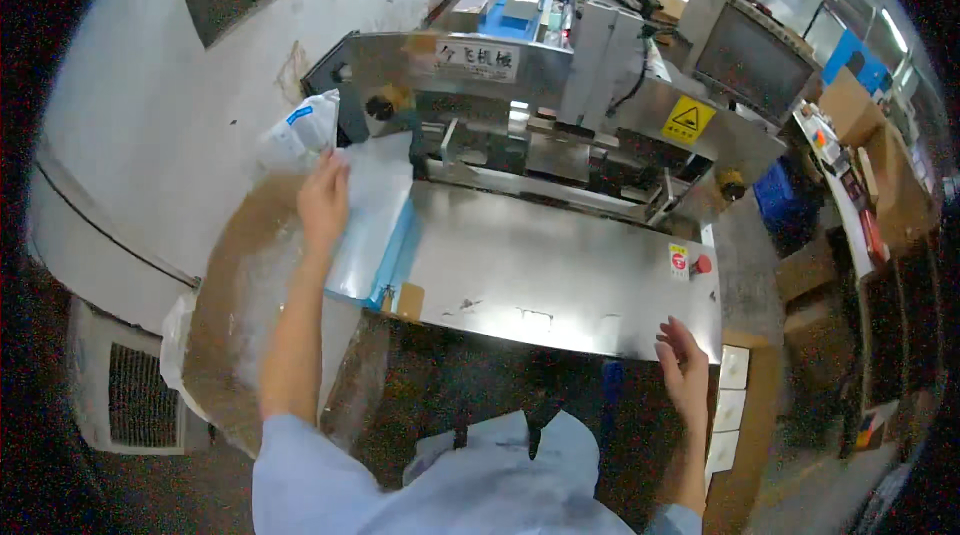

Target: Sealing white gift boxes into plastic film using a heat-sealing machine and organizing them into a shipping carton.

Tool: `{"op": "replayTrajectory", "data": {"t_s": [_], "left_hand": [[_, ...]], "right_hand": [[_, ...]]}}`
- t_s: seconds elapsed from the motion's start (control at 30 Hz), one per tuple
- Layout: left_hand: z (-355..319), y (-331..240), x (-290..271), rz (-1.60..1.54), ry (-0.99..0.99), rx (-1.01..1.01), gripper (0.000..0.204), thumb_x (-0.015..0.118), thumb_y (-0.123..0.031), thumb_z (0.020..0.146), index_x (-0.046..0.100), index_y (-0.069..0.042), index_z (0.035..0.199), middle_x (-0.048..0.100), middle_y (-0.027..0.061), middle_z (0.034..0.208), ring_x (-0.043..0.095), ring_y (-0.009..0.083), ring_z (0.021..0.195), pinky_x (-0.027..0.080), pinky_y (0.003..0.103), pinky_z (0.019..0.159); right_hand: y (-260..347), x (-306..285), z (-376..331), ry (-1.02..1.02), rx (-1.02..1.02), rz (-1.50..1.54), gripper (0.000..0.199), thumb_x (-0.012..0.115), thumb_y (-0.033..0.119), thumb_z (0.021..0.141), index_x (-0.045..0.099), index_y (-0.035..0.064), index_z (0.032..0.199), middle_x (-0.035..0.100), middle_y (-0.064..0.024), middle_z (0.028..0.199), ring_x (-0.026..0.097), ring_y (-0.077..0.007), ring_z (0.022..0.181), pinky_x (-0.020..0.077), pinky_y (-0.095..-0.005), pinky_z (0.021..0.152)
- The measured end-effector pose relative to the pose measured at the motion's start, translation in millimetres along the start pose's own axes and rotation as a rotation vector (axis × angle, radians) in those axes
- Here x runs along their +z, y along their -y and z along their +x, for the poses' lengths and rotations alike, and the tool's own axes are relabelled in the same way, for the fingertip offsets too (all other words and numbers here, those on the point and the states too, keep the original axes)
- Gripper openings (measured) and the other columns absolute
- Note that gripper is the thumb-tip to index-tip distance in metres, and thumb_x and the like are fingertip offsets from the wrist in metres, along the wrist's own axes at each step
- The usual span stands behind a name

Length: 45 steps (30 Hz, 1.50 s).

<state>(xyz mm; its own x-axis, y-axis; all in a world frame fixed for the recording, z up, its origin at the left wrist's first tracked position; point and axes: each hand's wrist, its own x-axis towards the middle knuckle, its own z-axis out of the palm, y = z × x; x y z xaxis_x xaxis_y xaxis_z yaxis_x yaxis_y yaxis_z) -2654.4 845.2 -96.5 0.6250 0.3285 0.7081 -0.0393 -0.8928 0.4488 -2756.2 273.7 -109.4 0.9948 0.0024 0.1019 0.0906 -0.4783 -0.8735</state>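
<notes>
My left hand (322, 203) reaches forward over the left side of a steel packing machine (560, 265) and grips a white and blue pouch (298, 133) by its lower edge, holding it up near the machine's left end. Under that hand lies a pale blue and white feed strip (372, 220) that runs toward the machine's intake. My right hand (683, 367) rests with fingers spread on the front right edge of the flat steel table and holds nothing.
A brown cardboard box (232, 305) lined with clear plastic stands at the left. A red button (703, 263) sits on the table's right edge. A dark screen (752, 63) and a yellow warning sticker (688, 119) are behind. Cartons and shelves fill the right side.
</notes>
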Motion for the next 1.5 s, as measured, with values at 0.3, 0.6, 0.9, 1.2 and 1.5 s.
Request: {"op": "replayTrajectory", "data": {"t_s": [0.3, 0.6, 0.9, 1.2, 1.5], "left_hand": [[-110, -229, -28, -0.518, 0.581, 0.322, 0.014, 0.062, -0.008, 0.088, 0.07, -0.005, 0.099, 0.07, 0.0158, 0.086, 0.07, 0.0316, 0.076, 0.056, 0.037, 0.066], [-201, -210, -23, -0.672, 1.292, -0.82, 0.022, 0.064, -0.019, 0.094, 0.07, 0.001, 0.1, 0.07, 0.004, 0.086, 0.064, 0.0107, 0.078, 0.052, 0.025, 0.065], [-163, -241, -15, -0.683, 1.034, 0.25, 0.031, 0.063, -0.021, 0.091, 0.066, -0.009, 0.119, 0.069, 0.0164, 0.111, 0.067, 0.0346, 0.099, 0.055, 0.044, 0.082], [-143, -221, -22, -0.488, 1.469, 0.601, 0.019, 0.06, -0.025, 0.093, 0.067, -0.01, 0.103, 0.067, 0.0161, 0.099, 0.065, 0.0353, 0.089, 0.053, 0.043, 0.074], [-76, -213, 5, -0.385, 1.416, 0.599, 0.021, 0.061, -0.023, 0.091, 0.064, -0.003, 0.094, 0.064, 0.0178, 0.109, 0.062, 0.0364, 0.099, 0.052, 0.044, 0.082]], "right_hand": [[101, 75, 35, 0.009, -0.618, -0.054, 0.055, 0.081, 0.017, 0.077, 0.056, 0.0038, 0.125, 0.06, -0.0195, 0.124, 0.057, -0.0363, 0.115, 0.046, -0.0408, 0.097], [63, 67, 3, 0.148, -0.828, -0.145, 0.013, 0.072, 0.016, 0.082, 0.067, 0.0065, 0.088, 0.067, -0.0082, 0.106, 0.065, -0.0274, 0.098, 0.0547, -0.0365, 0.077], [26, 73, -4, 0.494, -0.743, -0.447, 0.013, 0.064, 0.016, 0.078, 0.062, 0.0067, 0.086, 0.066, -0.0124, 0.088, 0.063, -0.0321, 0.091, 0.0502, -0.0425, 0.082], [2, 27, -2, 0.741, -0.51, -0.286, 0.016, 0.06, 0.021, 0.09, 0.069, 0.0082, 0.09, 0.066, -0.0106, 0.085, 0.062, -0.0314, 0.089, 0.0486, -0.0422, 0.082], [5, 35, 80, 0.856, -0.53, -0.142, 0.016, 0.065, 0.02, 0.089, 0.071, 0.0053, 0.087, 0.07, -0.0116, 0.094, 0.061, -0.033, 0.101, 0.0474, -0.0423, 0.092]]}}
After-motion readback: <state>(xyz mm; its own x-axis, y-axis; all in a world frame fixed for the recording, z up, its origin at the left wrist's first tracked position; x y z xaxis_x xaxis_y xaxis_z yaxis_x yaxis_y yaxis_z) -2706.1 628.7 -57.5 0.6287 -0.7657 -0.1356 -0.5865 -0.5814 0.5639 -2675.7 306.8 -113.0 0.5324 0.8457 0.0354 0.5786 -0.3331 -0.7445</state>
